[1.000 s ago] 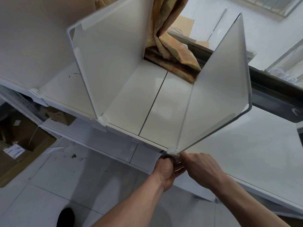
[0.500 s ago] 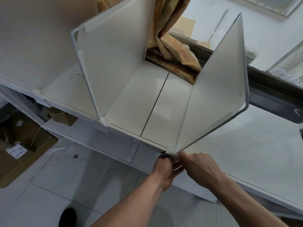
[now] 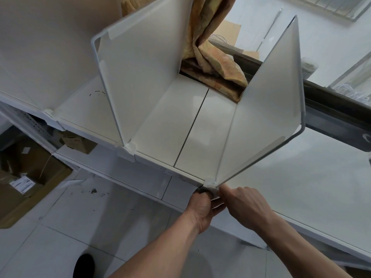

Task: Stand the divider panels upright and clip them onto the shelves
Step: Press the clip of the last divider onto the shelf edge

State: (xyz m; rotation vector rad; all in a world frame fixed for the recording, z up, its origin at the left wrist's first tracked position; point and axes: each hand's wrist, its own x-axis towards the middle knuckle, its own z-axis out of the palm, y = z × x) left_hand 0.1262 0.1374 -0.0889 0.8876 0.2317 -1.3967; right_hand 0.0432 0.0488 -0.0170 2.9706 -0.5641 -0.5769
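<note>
Two panels (image 3: 138, 81) (image 3: 267, 109) upright on the shelf (image 3: 180, 137), curtain (image 3: 210, 63) behind. Left grip (image 3: 202, 209) and right grip (image 3: 245, 205) both pinch the front-edge clip (image 3: 210, 184).

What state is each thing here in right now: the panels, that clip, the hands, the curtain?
Right divider panel: standing upright on the shelf.
Left divider panel: upright, front corner clipped.
Right corner clip: on the shelf edge, held by both hands.
Left hand: gripping it from below.
Right hand: pinching it.
Curtain: bunched behind the shelf.
Cardboard box: open, on the floor.
</note>
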